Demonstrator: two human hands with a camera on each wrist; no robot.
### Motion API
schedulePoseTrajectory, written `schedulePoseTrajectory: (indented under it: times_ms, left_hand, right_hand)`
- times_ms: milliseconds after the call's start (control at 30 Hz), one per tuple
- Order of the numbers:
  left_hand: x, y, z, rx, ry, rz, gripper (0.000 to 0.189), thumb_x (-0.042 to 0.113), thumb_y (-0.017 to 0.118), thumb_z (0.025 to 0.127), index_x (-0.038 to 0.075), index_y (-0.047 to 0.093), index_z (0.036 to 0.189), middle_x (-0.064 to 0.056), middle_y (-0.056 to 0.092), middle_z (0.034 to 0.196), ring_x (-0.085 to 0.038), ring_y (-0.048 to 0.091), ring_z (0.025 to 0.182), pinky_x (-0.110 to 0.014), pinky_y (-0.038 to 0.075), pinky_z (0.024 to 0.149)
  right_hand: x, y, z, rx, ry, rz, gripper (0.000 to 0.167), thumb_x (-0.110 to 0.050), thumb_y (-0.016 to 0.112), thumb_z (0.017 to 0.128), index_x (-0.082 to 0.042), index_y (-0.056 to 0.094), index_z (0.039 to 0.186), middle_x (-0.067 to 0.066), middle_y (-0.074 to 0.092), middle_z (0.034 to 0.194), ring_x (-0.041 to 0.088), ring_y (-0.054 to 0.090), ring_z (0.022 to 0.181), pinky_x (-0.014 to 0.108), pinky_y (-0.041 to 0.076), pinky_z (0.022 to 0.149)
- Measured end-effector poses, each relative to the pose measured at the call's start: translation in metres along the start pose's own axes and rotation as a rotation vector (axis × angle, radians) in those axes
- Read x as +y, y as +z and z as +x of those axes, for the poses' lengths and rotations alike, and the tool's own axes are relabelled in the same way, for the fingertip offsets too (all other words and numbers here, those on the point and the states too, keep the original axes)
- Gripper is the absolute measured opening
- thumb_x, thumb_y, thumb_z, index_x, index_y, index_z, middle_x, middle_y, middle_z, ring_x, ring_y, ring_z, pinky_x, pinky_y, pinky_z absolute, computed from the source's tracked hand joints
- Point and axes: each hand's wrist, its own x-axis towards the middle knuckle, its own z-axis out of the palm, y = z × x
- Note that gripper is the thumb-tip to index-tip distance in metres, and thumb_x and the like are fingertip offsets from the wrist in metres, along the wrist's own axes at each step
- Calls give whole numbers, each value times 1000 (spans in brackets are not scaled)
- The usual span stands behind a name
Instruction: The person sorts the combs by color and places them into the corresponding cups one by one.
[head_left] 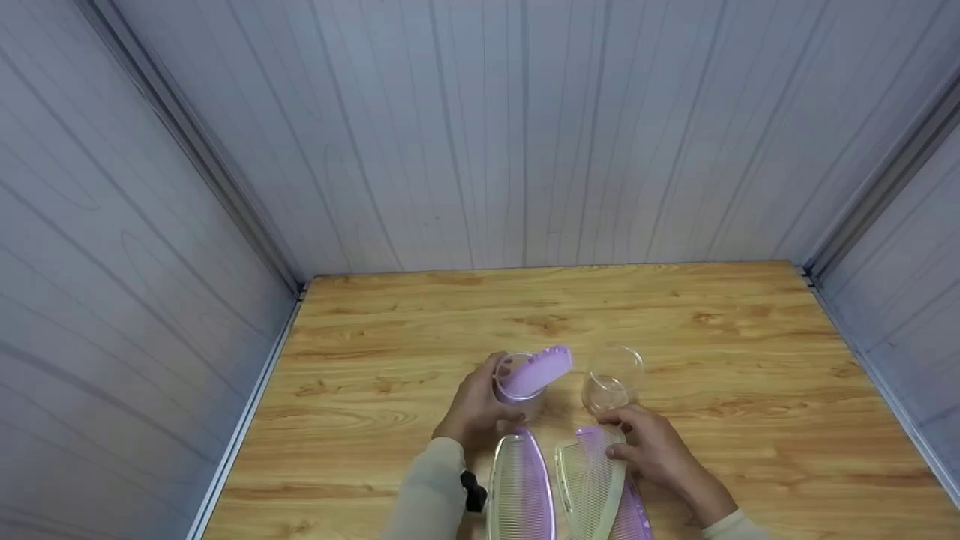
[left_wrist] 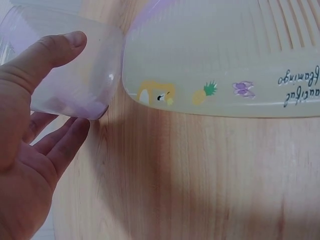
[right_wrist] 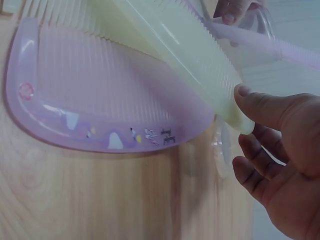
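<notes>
My left hand (head_left: 480,401) grips a clear plastic cup (left_wrist: 102,55), thumb on one side and fingers on the other. A purple comb (head_left: 546,367) leans out of this cup toward the right. With thumb and fingers, my right hand (head_left: 654,444) pinches the end of a pale yellow comb (right_wrist: 200,65), slightly tilted over other combs. Beneath it lies a purple comb (right_wrist: 100,95) with small printed figures; their overlap hides parts of both. A second clear cup (head_left: 613,366) stands just beyond the right hand, with no comb seen in it.
Between my forearms and near the front, another pale yellow comb (head_left: 506,487) overlaps a purple comb (head_left: 538,480). Everything sits on a wood-grain table (head_left: 360,442). Pale panel walls (head_left: 480,150) enclose it at the back and both sides.
</notes>
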Motion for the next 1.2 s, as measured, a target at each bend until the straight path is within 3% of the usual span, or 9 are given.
schedulePoseTrajectory:
  times_ms: [233, 467, 600, 900, 1200]
  left_hand:
    - [-1, 3, -1, -4, -17, -78, 99, 2, 91, 69, 26, 42, 151, -6, 57, 143, -31, 52, 136, -51, 38, 118]
    - [-1, 6, -2, -7, -25, -100, 105, -2, 89, 70, 30, 35, 155, -9, 53, 146, -34, 49, 139, -55, 37, 118]
    - [-1, 5, -1, -5, -5, -105, 101, -5, 88, 69, 31, 41, 152, -10, 54, 146, -35, 49, 139, -55, 36, 119]
    - [-4, 5, -2, -27, 37, -161, 94, -6, 87, 68, 21, 45, 148, -4, 53, 152, -31, 47, 142, -53, 34, 121]
    - [-7, 5, -1, -17, 66, -180, 92, -6, 87, 65, 20, 49, 145, -1, 59, 145, -27, 53, 137, -52, 35, 121]
  right_hand:
    - [-2, -11, -3, 6, -21, 54, 43, -6, 84, 79, -6, 72, 121, 4, 68, 114, 25, 66, 102, 37, 61, 83]
    - [-5, -19, -7, 20, -13, 65, 41, -6, 84, 79, -7, 74, 119, 3, 68, 114, 22, 65, 98, 26, 58, 75]
    - [-8, -22, -8, 24, -30, 92, 40, -6, 84, 79, -7, 75, 118, 3, 68, 112, 24, 66, 96, 22, 58, 73]
    - [-12, -32, -13, -2, -27, 190, 36, -6, 82, 82, -7, 74, 118, 16, 71, 112, 26, 70, 91, 23, 61, 67]
    - [-16, -37, -17, -4, -29, 211, 37, -6, 79, 86, -3, 73, 122, 17, 70, 118, 23, 71, 91, 27, 63, 66]
